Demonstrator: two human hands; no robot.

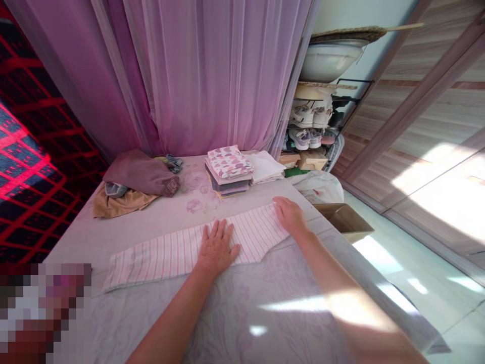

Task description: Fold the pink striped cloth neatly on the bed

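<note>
Bedspread [242, 323], pale lilac with a faint print, lies nearest the lens; both forearms reach across it. Left hand [216, 247] is open and flat, fingers spread, on a pink-and-white striped cloth [159, 263]. Right hand [291, 216] is open too, fingers close together, resting on the cloth's far edge and gripping nothing. Both palms appear placed to pin the cloth against the bed and keep it smooth. Cloth lies lengthwise across the bed, just ahead of the body. Beyond it, a folded patterned stack [229, 164] and a folded white cloth [265, 167] sit side by side, seemingly set apart from the work. Brown garment [138, 174] lies bunched at far left.
</note>
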